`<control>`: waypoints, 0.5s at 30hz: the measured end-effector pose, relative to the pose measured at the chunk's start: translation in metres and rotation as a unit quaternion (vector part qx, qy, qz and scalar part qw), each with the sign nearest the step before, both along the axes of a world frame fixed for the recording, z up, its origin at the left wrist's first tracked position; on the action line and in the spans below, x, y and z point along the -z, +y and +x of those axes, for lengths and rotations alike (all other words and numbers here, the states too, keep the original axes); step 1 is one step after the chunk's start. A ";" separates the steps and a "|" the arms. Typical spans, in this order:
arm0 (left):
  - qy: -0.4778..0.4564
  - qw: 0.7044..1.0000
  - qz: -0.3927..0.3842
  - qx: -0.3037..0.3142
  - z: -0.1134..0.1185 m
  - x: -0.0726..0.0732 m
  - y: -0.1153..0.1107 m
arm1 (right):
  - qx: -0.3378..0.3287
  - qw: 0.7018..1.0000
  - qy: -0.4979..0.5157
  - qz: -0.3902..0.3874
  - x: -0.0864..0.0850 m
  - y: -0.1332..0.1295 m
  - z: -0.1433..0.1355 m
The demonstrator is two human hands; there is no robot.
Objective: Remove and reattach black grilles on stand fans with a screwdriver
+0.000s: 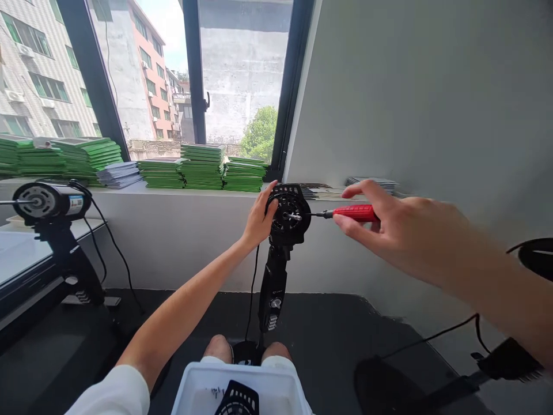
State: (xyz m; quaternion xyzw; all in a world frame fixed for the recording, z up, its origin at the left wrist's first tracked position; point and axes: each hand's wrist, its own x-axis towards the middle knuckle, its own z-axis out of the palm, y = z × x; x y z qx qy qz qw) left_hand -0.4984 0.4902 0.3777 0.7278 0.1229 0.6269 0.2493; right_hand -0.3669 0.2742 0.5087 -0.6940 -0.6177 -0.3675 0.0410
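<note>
A person's two bare hands work at a black fan head (288,222) that stands upright on a black post (273,288), between the knees and a pale wall (410,104). The left hand (259,219) holds the head's left edge, fingers curled at the upper rim and thumb on the front. The right hand (389,222) grips a red screwdriver (356,213), thumb along the handle's lower side and index finger raised off it. The thin shaft points left and reaches the head's right edge; whether its tip touches a screw cannot be told.

Below the post, a white tray (285,376) sits at the lap, its far rim near the knees, with small screws (216,393) and a black slotted cover (237,397) inside. Dark floor (324,323) spreads right of the post, up to the wall. Behind the head runs a window ledge (173,199) with stacks of green-edged packs (201,167). Well apart at left stands another motor (47,202), a cord (114,248) hanging beside it.

That motor has a blue and white label (76,203); its print, like the small mark above the post's silver knob (275,303), is too small to read.
</note>
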 end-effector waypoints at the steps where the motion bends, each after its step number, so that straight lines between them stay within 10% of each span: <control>1: 0.002 1.000 -0.002 -0.002 0.000 0.000 0.000 | -0.018 1.000 -0.002 0.003 0.001 0.001 0.001; 15: -0.009 1.000 0.013 0.013 0.000 0.002 0.005 | 0.028 1.000 0.009 0.009 -0.006 0.001 0.004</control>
